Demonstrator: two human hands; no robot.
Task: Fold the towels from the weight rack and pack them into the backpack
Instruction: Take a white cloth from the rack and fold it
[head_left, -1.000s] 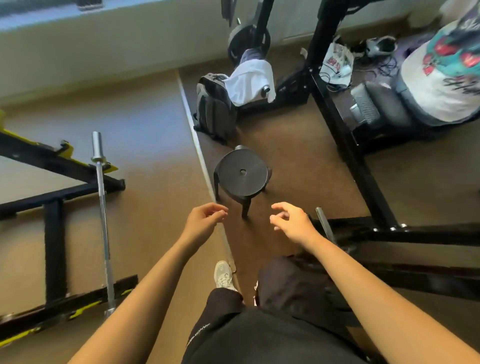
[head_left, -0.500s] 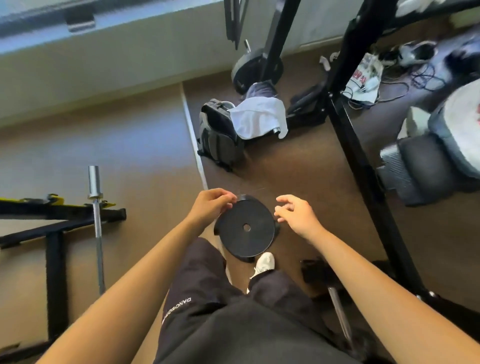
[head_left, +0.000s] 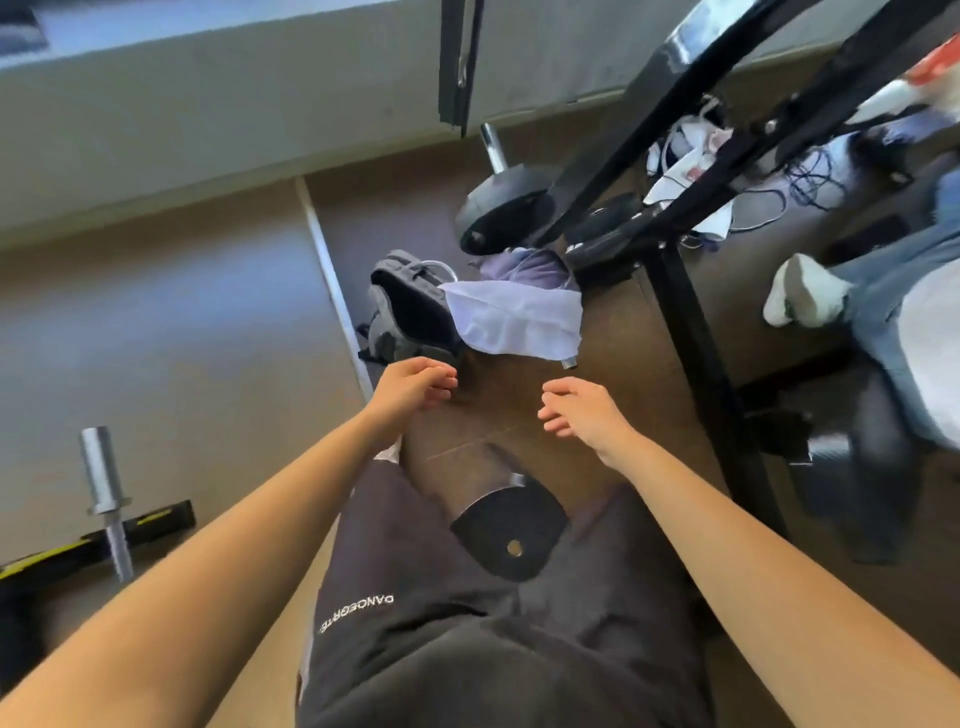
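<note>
A white towel (head_left: 517, 322) hangs over a bar end of the black weight rack (head_left: 680, 291), with a purple cloth (head_left: 530, 267) behind it. A grey and black backpack (head_left: 410, 306) stands on the floor just left of the towel. My left hand (head_left: 410, 389) is stretched forward below the backpack, fingers loosely curled, holding nothing. My right hand (head_left: 582, 408) reaches forward below the towel, fingers apart and empty. Neither hand touches the towel or the backpack.
A black round stool (head_left: 511, 535) sits between my legs. A loaded barbell plate (head_left: 501, 215) rests behind the towel. A silver barbell end (head_left: 104, 488) and a black and yellow frame (head_left: 93, 540) lie at left. Another person's legs (head_left: 883, 291) are at right.
I have walked forward: the stool has passed from in front of my hands to between my legs, and the towel and backpack are nearer. Both hands stay empty and held out.
</note>
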